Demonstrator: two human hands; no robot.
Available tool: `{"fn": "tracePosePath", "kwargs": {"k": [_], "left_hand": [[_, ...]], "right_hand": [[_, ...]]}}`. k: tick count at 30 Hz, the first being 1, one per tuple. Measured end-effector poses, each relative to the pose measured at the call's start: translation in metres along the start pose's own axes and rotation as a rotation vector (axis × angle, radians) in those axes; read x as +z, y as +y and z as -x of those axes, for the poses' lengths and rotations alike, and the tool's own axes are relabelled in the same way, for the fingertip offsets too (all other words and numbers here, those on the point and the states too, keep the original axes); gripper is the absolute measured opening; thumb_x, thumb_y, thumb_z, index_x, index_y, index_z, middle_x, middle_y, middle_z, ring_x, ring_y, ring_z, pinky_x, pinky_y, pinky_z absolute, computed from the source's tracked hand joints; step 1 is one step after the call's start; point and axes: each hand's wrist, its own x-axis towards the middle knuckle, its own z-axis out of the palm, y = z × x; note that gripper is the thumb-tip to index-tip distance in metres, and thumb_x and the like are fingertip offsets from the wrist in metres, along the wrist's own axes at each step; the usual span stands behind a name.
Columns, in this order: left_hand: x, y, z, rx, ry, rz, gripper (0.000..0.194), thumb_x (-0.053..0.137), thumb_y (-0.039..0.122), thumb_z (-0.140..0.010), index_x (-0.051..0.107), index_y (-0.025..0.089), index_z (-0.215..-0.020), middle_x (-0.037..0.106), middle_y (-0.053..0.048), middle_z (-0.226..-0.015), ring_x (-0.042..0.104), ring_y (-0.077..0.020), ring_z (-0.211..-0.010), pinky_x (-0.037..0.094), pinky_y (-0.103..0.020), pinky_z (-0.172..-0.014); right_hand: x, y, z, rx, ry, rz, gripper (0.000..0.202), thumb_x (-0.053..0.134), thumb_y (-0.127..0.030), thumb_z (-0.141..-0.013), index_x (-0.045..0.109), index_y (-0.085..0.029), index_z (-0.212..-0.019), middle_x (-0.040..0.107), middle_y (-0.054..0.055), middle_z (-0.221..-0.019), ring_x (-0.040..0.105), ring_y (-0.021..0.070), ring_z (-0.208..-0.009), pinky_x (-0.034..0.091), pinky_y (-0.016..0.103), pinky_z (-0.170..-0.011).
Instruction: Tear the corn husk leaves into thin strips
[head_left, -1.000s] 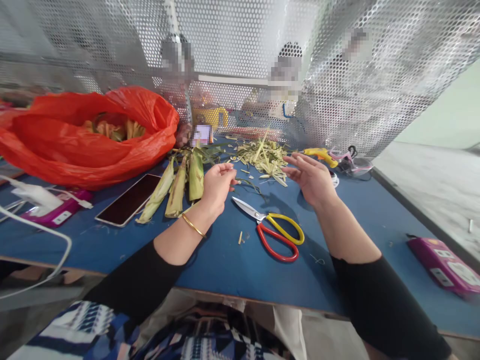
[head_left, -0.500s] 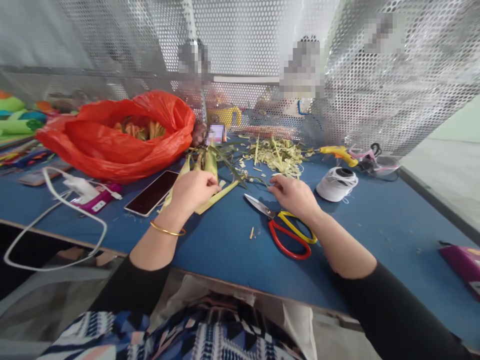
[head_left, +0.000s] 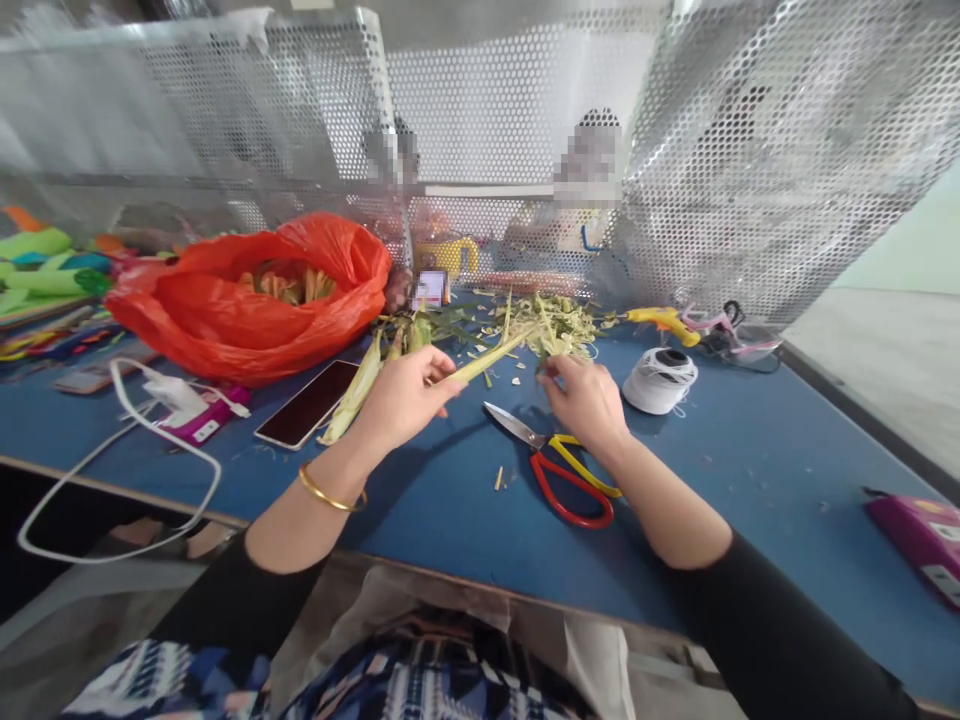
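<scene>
Between the thumb and fingers of my left hand (head_left: pixel 411 392) is a long pale-green husk strip (head_left: pixel 491 362), raised off the table and pointing up to the right. My right hand (head_left: pixel 586 396) is closed in a pinch; a bit of green shows at its fingertips, too small to name. Below and between the hands lie scissors (head_left: pixel 536 440), blades apart, with one red and one yellow handle. Leafy husks (head_left: pixel 356 390) lie behind my left hand, partly hidden by it. Past my right hand is a heap of shredded husk scraps (head_left: pixel 559 322).
A spool of white thread (head_left: pixel 660 380) stands right of my right hand, near a yellow glue gun (head_left: pixel 664 322). On the left are a dark-screened phone (head_left: pixel 307 405), a red plastic bag (head_left: pixel 247 320) and a white cable (head_left: pixel 214 480). A perforated screen (head_left: pixel 480 110) rises behind.
My left hand has lifted the husk strip from the table and swung its far end up to the right. My right hand stays pinched in nearly the same place. The view has tilted slightly upward.
</scene>
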Motion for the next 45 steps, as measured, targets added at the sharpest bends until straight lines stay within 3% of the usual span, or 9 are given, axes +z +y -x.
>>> {"fn": "tracePosePath", "kwargs": {"k": [7,11,15,20,28,35,38,42,45], "left_hand": [[0.037,0.032,-0.024,-0.322,-0.228,0.631,0.007,0.069,0.014,-0.071,0.065,0.014,-0.076,0.068,-0.004,-0.069,0.058,-0.0092,-0.048,0.040,-0.018,-0.040],[0.053,0.025,-0.030,-0.414,-0.180,0.796,0.004,0.068,0.012,-0.072,0.064,0.014,-0.073,0.067,-0.003,-0.065,0.060,-0.0096,-0.051,0.044,-0.018,-0.043],[0.060,0.008,-0.035,-0.426,-0.128,0.766,0.005,0.065,0.010,-0.073,0.063,0.014,-0.071,0.065,-0.002,-0.065,0.057,-0.0075,-0.048,0.042,-0.016,-0.041],[0.048,-0.002,-0.046,-0.363,-0.014,0.667,0.005,0.066,0.013,-0.070,0.064,0.013,-0.075,0.066,-0.002,-0.068,0.049,-0.0039,-0.042,0.029,-0.013,-0.033],[0.033,-0.003,-0.052,-0.195,0.120,0.532,0.012,0.066,0.021,-0.065,0.069,0.016,-0.076,0.067,-0.002,-0.068,0.046,-0.0059,-0.044,0.024,-0.015,-0.035],[0.035,-0.007,-0.053,-0.124,0.125,0.429,0.014,0.062,0.017,-0.066,0.071,0.018,-0.077,0.067,0.000,-0.065,0.047,-0.0069,-0.042,0.027,-0.018,-0.038],[0.036,-0.010,-0.055,-0.108,0.132,0.420,0.015,0.061,0.016,-0.067,0.070,0.017,-0.079,0.066,0.000,-0.064,0.047,-0.0073,-0.042,0.028,-0.018,-0.040],[0.040,-0.012,-0.056,-0.077,0.188,0.375,0.015,0.062,0.017,-0.068,0.070,0.017,-0.080,0.064,0.002,-0.061,0.051,-0.0092,-0.044,0.032,-0.019,-0.042],[0.042,-0.013,-0.055,-0.062,0.211,0.319,0.015,0.064,0.017,-0.070,0.070,0.016,-0.083,0.066,0.001,-0.065,0.054,-0.0102,-0.045,0.036,-0.020,-0.045]], "right_hand": [[-0.003,0.004,-0.003,0.189,0.096,-0.363,0.012,0.053,-0.029,-0.082,0.062,-0.022,-0.080,0.071,0.003,-0.085,0.064,0.0212,-0.083,0.044,0.031,-0.072],[-0.001,0.008,-0.006,0.255,0.041,-0.338,0.016,0.054,-0.028,-0.082,0.062,-0.022,-0.095,0.072,0.004,-0.086,0.065,0.0217,-0.086,0.045,0.032,-0.073],[-0.012,0.007,-0.005,0.221,-0.088,-0.133,0.034,0.054,-0.027,-0.084,0.055,-0.021,-0.118,0.072,0.006,-0.099,0.065,0.0224,-0.093,0.045,0.031,-0.073],[-0.033,-0.002,0.018,-0.032,-0.659,0.303,0.026,0.060,-0.024,-0.075,0.064,-0.016,-0.099,0.069,0.014,-0.097,0.064,0.0288,-0.089,0.043,0.032,-0.067],[-0.034,-0.003,0.077,-0.094,-0.557,0.268,0.047,0.048,-0.012,-0.073,0.057,-0.017,-0.119,0.061,0.013,-0.103,0.059,0.0245,-0.091,0.043,0.034,-0.078],[-0.028,-0.005,0.071,0.079,-0.584,0.227,0.053,0.049,-0.013,-0.068,0.056,-0.015,-0.121,0.069,0.012,-0.087,0.065,0.0271,-0.079,0.039,0.032,-0.064],[-0.026,-0.001,0.060,0.171,-0.531,-0.115,0.047,0.051,-0.017,-0.068,0.057,-0.018,-0.115,0.068,0.007,-0.082,0.063,0.0237,-0.075,0.042,0.032,-0.064],[-0.023,-0.001,0.046,0.401,-0.423,-0.997,0.048,0.062,-0.031,-0.065,0.053,-0.022,-0.111,0.059,-0.001,-0.079,0.056,0.0138,-0.058,0.049,0.032,-0.063],[-0.023,-0.013,0.032,0.456,-0.366,-1.271,0.039,0.067,-0.043,-0.069,0.054,-0.022,-0.099,0.056,-0.002,-0.073,0.058,0.0137,-0.060,0.052,0.033,-0.073]]}}
